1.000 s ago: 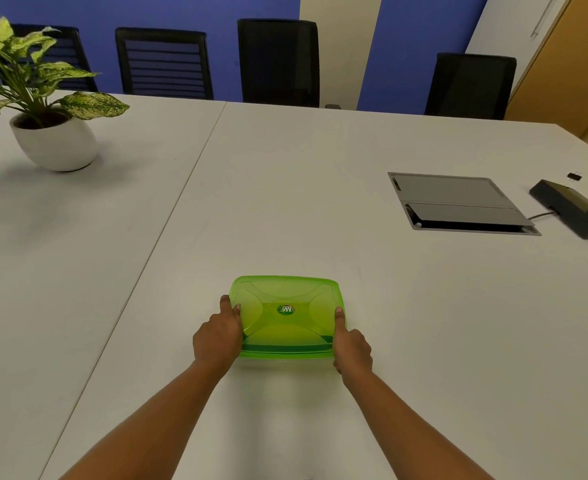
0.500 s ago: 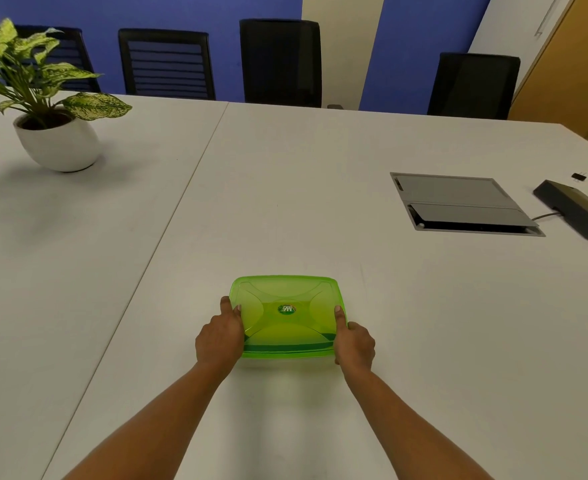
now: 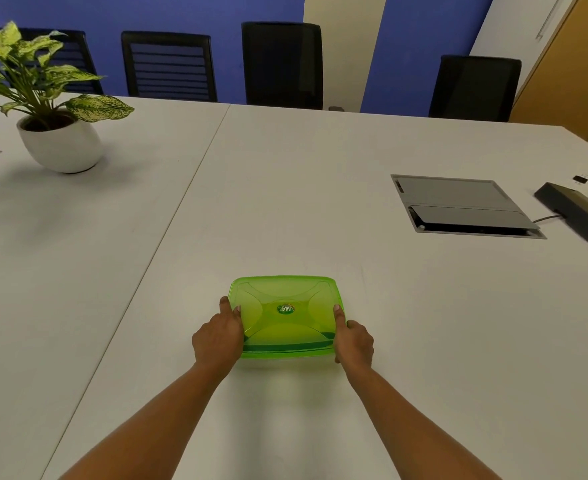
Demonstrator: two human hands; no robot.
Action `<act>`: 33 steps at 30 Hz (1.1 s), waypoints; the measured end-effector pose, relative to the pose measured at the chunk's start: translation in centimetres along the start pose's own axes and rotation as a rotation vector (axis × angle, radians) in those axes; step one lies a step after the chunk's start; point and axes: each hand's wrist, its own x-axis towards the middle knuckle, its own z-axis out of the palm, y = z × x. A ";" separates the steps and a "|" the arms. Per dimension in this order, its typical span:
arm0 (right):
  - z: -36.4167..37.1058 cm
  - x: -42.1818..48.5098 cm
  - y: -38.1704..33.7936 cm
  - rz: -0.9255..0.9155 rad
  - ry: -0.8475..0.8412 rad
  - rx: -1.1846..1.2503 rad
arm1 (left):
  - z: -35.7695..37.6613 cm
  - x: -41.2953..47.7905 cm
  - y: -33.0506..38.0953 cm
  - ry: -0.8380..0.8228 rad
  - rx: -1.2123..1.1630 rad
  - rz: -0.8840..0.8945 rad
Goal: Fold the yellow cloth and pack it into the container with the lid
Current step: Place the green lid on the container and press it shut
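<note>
**packrat_88:** Two hands on the box right now. The green container [image 3: 287, 318] sits on the white worktop [image 3: 424, 323], lower middle of the frame, with the lid [image 3: 285, 306] on top. Left hand [image 3: 218, 336] wraps the left side, right hand [image 3: 353, 339] wraps the right, thumbs lying up on the lid's edges. So each grip is closed around the container, one per side. Looks like the closing step to me.

**foldnstash:** Where's the yellow cloth though?

**packrat_88:** Can't see it anywhere on the worktop. There's a yellowish tint through the green plastic, so my guess is it's already inside, but I can't tell for sure.

**foldnstash:** Fair. If you're sealing it, press down with the thumbs along both side edges evenly, then run them round to the near and far edges. One corner left proud and the lid pops back off.

**packrat_88:** Yep, and keep the fingers bracing the walls so the box doesn't skate across that smooth top. Also worth checking no cloth edge is pinched in the rim.

**foldnstash:** Plenty of room at least. The potted plant [image 3: 48, 109] at upper left and the grey cable hatch [image 3: 459, 206] at right are well apart from it.
</note>
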 end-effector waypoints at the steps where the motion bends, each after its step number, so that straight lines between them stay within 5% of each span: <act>1: -0.1 0.1 -0.1 -0.010 -0.018 -0.001 | 0.1 0.1 0.0 0.047 0.009 0.033; 6: -0.8 0.7 -0.6 0.007 -0.085 0.162 | 0.9 0.7 0.2 0.192 0.203 0.412; 10: -0.9 0.6 -0.9 0.024 -0.144 0.312 | 0.9 -0.1 2.3 -0.130 0.086 0.644; 16: -0.6 0.3 -0.3 0.029 -0.168 0.218 | 1.8 -0.6 4.6 -0.248 0.362 0.699; 33: -0.6 0.7 0.3 -0.045 -0.142 0.224 | 2.6 -0.7 4.4 -0.178 0.397 0.727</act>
